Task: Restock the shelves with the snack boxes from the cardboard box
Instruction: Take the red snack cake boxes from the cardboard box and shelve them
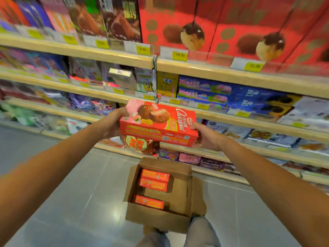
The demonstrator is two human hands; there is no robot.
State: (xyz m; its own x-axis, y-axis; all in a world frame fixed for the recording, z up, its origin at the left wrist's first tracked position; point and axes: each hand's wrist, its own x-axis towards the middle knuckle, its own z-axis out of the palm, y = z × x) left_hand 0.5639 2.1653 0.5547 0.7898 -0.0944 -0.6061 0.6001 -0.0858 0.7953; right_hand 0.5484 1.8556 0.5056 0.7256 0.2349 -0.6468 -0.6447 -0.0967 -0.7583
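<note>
I hold a red snack box (158, 123) printed with chocolate pies in front of the shelves, at mid height. My left hand (111, 124) grips its left end and my right hand (207, 138) grips its right end. Below it, an open cardboard box (179, 189) stands on the floor with three more red snack boxes (154, 182) inside, two stacked at the far end and one nearer me. The right half of the cardboard box shows bare bottom.
Wooden-edged shelves (231, 73) with yellow price tags run across the view, filled with colourful boxes. Large red boxes (178, 24) fill the top right shelf. Grey tiled floor (71, 193) lies left and right of the cardboard box. My knees (201, 230) show at the bottom.
</note>
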